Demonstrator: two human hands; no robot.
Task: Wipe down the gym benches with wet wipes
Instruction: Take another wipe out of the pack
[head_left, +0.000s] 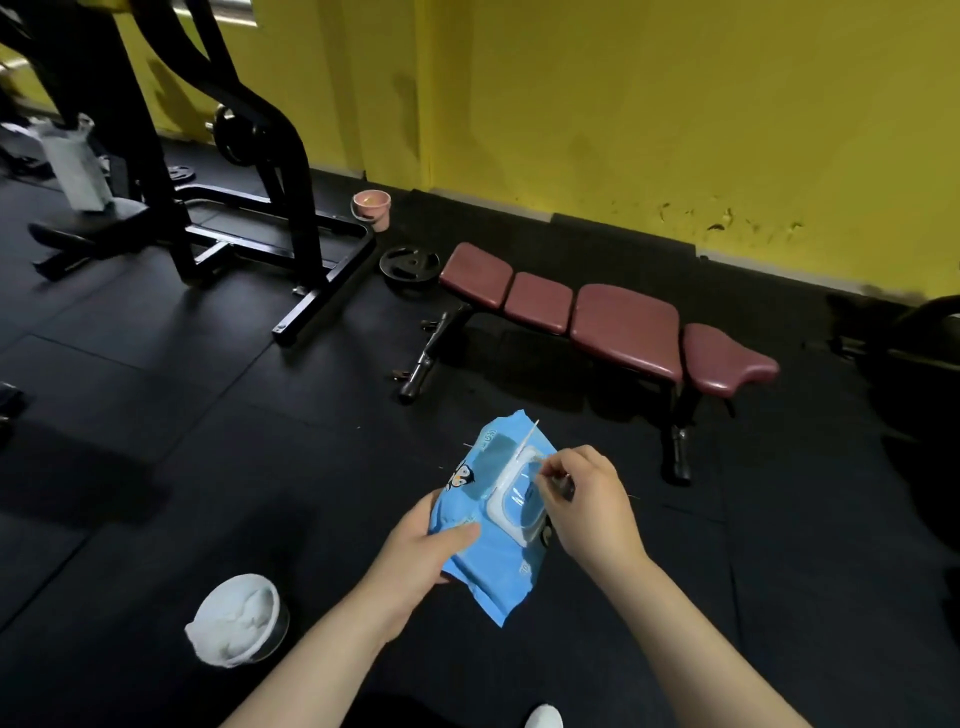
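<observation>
Blue wipes pack (485, 525) held in mid-air above black floor (156, 415), lid (524, 447) flipped up. Left hand (415, 556) grips pack's near-left edge, thumb on top. Right hand (592, 499) pinches something thin at pack opening; too blurred to tell what. Maroon bench (613, 317) beyond, near yellow wall (675, 104). White-lined bin (239, 618) at lower left. Pink bucket (371, 208) by wall. Black rack (249, 171) at left.

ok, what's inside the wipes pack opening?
Wipes pack lid is flipped up. The right hand pinches at the opening; its fingers cover it, so any wipe inside can't be seen.
</observation>
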